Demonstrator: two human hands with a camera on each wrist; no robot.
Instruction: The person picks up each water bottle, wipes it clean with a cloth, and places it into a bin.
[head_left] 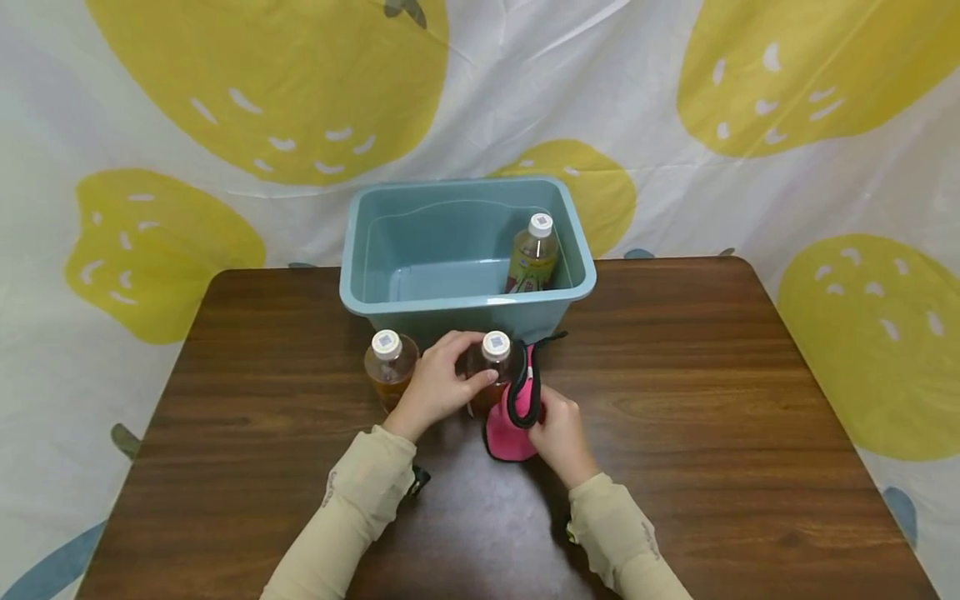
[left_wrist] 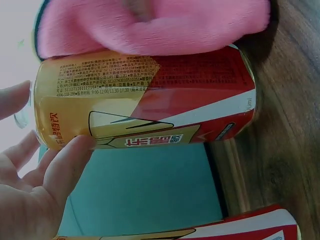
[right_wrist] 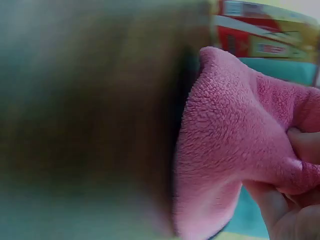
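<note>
1. Head: at the tub's (head_left: pixel 465 323) six o'clock side, the left hand (head_left: pixel 437 386) clasps a bottle (head_left: pixel 501 366) near its cap. It stands upright, long axis vertical; black-edged pink cloth (head_left: pixel 512 435) at five o'clock partly hides it. The right hand (head_left: pixel 561 431) pinches that cloth.
2. Left wrist: the bottle's axis runs from nine o'clock, its cap end, to three. The cloth, cut off, covers its twelve o'clock edge.
3. Right wrist: pinching fingers are cut off at four o'clock; the nine o'clock side is blurred.
</note>
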